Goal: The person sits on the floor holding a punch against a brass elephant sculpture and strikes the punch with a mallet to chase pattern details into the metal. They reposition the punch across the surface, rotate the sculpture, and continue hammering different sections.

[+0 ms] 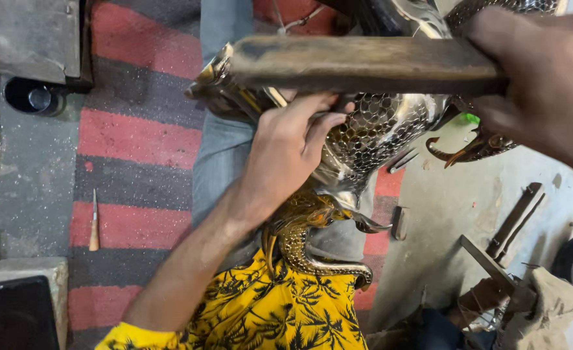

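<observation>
Red and grey stripes cover the mat (pixel 137 139) where a small wooden-handled tool (pixel 94 223) lies on the left. In the middle, the left hand (pixel 286 152) grips the shiny metal pot (pixel 374 133) resting on the lap, and the right hand (pixel 539 91) is clenched around a wooden block (pixel 358 63) lying across it. The smooth pot could slip, and the block might dent it.

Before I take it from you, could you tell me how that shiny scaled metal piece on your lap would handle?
The scaled metal piece looks polished, so probably slippery. Its curved golden foot and hooked ends may snag cloth. It seems hollow sheet metal, perhaps easily dented; the left hand braces it while the right hand holds a wooden block over it.
</observation>
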